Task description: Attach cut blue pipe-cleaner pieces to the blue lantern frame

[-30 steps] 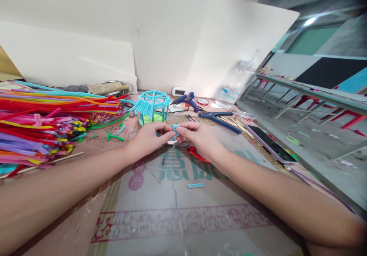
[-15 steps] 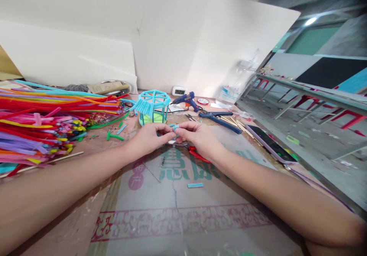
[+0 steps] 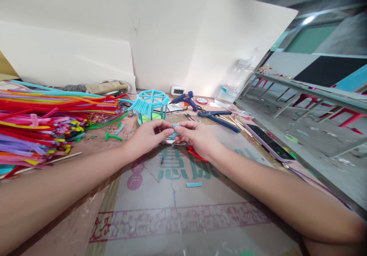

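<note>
Between my fingertips is a small light-blue fuzzy piece [image 3: 174, 130], which looks like bent pipe cleaner; most of it is hidden. My left hand [image 3: 153, 135] pinches it from the left, closed. From the right, my right hand [image 3: 197, 137] is closed on it too, thumb and forefinger together. Just behind my left hand stands a light-blue pipe-cleaner frame [image 3: 151, 102] with posts, a spoked top and a light-green base. Red-handled scissors [image 3: 196, 153] lie partly under my right hand. A short light-blue strip [image 3: 194, 184] rests on the board nearer to me.
Bundles of coloured pipe cleaners [image 3: 46, 122] fill the left side. Behind my hands are a blue glue gun [image 3: 185, 100], a small digital clock [image 3: 178, 90] and dark-blue pliers [image 3: 219, 119]. A phone [image 3: 269, 142] and a plastic bottle [image 3: 233, 82] stand or lie at the right.
My fingers have shifted slightly around the light-blue piece, and more of it shows between them. The whole view has moved a little; the things on the table stay put.
</note>
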Motion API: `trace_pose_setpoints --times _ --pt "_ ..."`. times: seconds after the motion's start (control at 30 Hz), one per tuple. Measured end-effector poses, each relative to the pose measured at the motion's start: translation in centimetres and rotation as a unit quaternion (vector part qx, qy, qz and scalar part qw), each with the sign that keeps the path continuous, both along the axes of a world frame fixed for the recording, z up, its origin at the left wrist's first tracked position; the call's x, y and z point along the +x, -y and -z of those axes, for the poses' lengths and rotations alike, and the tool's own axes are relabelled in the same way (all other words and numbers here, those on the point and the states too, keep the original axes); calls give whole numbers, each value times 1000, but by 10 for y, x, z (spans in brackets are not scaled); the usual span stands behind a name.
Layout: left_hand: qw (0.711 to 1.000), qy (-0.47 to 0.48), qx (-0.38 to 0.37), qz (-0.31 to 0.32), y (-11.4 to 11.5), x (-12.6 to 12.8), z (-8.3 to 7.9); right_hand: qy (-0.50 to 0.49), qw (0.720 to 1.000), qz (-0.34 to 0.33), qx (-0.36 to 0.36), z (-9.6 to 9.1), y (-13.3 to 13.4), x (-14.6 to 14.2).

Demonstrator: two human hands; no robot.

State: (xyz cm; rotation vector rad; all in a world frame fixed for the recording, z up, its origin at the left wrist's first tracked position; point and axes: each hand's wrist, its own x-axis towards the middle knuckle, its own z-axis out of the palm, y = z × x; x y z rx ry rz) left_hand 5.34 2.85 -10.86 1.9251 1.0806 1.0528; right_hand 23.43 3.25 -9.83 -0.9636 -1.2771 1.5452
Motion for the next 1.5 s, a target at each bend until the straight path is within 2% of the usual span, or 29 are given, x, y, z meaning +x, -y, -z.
trace_pose_setpoints --times 0.23,0.5,0.57,0.7,0.77,0.83,0.9,0.97,1.03,1.2,1.3,1.4,1.5 --pt "1000 4 18 -21 6 2 -8 122 989 -7 81 -1 1 2" --pt "992 -71 98 -31 10 1 -8 279 938 -1 204 -6 7 1" --pt "989 -80 119 -29 12 2 -10 279 940 -5 197 -8 6 1" --pt "986 -72 135 -66 19 3 -20 230 965 -17 125 -14 -2 6" --pt "983 -94 142 -65 21 1 -27 233 964 -12 129 -17 -12 12" --pt "979 -146 136 -44 22 -3 -31 278 944 -2 176 -19 -23 21" --pt "967 -216 131 -22 20 -11 -32 339 912 9 231 -20 -35 31" --pt "947 -279 156 -21 18 -22 -29 385 887 6 256 -19 -43 37" --pt "930 -315 187 -31 15 -33 -22 409 875 -2 261 -15 -47 39" --pt "933 -288 207 -54 13 -48 -7 415 858 -5 304 -13 -45 34" --pt "936 -282 204 -46 12 -48 -4 429 839 -15 335 -31 -44 42" --pt "941 -271 200 -42 9 -47 -2 475 815 -20 332 -55 -43 59" --pt "943 -265 196 -49 4 -47 0 502 796 -69 333 -69 -39 67"
